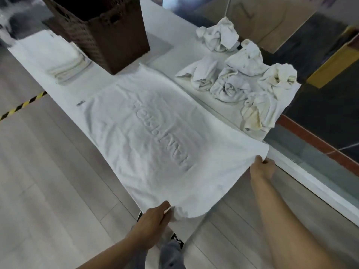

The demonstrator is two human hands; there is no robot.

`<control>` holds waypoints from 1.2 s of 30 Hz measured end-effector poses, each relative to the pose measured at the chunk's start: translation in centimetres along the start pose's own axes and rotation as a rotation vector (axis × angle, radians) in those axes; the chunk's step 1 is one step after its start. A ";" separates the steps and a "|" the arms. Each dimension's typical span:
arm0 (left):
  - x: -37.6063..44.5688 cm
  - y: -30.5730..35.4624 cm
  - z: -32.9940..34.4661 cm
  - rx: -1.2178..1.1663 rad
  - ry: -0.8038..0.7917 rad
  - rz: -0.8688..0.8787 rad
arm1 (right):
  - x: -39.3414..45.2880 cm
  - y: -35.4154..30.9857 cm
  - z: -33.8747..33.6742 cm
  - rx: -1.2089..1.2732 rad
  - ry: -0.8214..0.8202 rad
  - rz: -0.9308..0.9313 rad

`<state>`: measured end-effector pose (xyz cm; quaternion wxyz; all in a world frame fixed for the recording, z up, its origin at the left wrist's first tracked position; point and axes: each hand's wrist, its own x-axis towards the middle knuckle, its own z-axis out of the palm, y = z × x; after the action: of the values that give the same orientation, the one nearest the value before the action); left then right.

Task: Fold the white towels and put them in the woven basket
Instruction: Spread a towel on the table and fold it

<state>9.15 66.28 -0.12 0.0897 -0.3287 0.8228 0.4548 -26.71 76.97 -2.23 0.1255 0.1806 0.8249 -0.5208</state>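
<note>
A soft, terry white towel [155, 136] with raised lettering is lying spread across the bench [101, 78], its long axis running from the woven basket [108, 33] toward the person. The left hand [155, 216] and right hand [262, 167] are each pinching a near corner, which overhangs the bench's front edge.

A long white table [101, 74] carries the woven basket [108, 35] far left, folded towels [64, 61] beside it, a spread towel [155, 133] centre, crumpled towels [248, 78] right.
</note>
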 end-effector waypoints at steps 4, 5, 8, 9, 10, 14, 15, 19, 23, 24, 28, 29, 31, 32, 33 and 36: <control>-1.7 1.6 -2.1 -0.218 0.077 0.012 | -1.4 -4.1 -1.1 0.031 0.010 -0.069; -2.0 2.0 -2.8 -0.254 0.114 0.017 | -1.8 -5.2 -0.9 0.036 -0.002 -0.085; -2.3 2.1 -5.9 -0.303 0.219 -0.001 | -3.6 -9.0 0.5 0.095 -0.100 -0.117; -2.3 1.9 -7.1 -0.324 0.249 0.001 | -4.4 -10.3 1.2 0.126 -0.128 -0.126; -2.2 1.7 -8.5 -0.342 0.280 0.010 | -5.1 -11.6 2.1 0.169 -0.149 -0.139; -1.2 0.2 -14.1 -0.401 0.413 0.032 | -7.8 -15.8 6.5 0.198 -0.199 -0.195; -0.9 -0.4 -15.5 -0.434 0.441 0.019 | -8.6 -16.8 7.8 0.220 -0.205 -0.205; 0.4 -3.1 -21.1 -0.518 0.479 0.004 | -11.1 -20.2 12.7 0.277 -0.219 -0.215; 1.7 -4.8 -26.3 -0.638 0.479 -0.021 | -12.4 -22.7 16.8 0.245 -0.211 -0.235; 2.1 -5.1 -27.4 -0.660 0.476 -0.022 | -12.8 -23.2 17.7 0.245 -0.209 -0.237; 3.9 -7.1 -31.0 -0.679 0.483 -0.050 | -13.9 -24.9 22.2 0.255 -0.234 -0.250; 4.4 -7.6 -31.7 -0.683 0.505 -0.071 | -14.1 -25.2 23.5 0.252 -0.244 -0.252; 5.5 -9.1 -33.0 -0.669 0.554 -0.111 | -14.7 -25.9 26.3 0.248 -0.273 -0.256; 6.1 -9.8 -33.6 -0.650 0.580 -0.127 | -14.9 -26.3 27.8 0.235 -0.287 -0.260; 6.8 -10.6 -34.3 -0.629 0.605 -0.147 | -15.0 -26.6 29.4 0.220 -0.299 -0.269; 9.6 -12.6 -36.1 -0.582 0.663 -0.227 | -15.2 -27.3 34.5 0.173 -0.339 -0.287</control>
<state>15.13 28.05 7.48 -0.2255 -0.5561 0.6037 0.5248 -24.05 32.53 11.27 0.1710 -0.0182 0.7614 -0.6250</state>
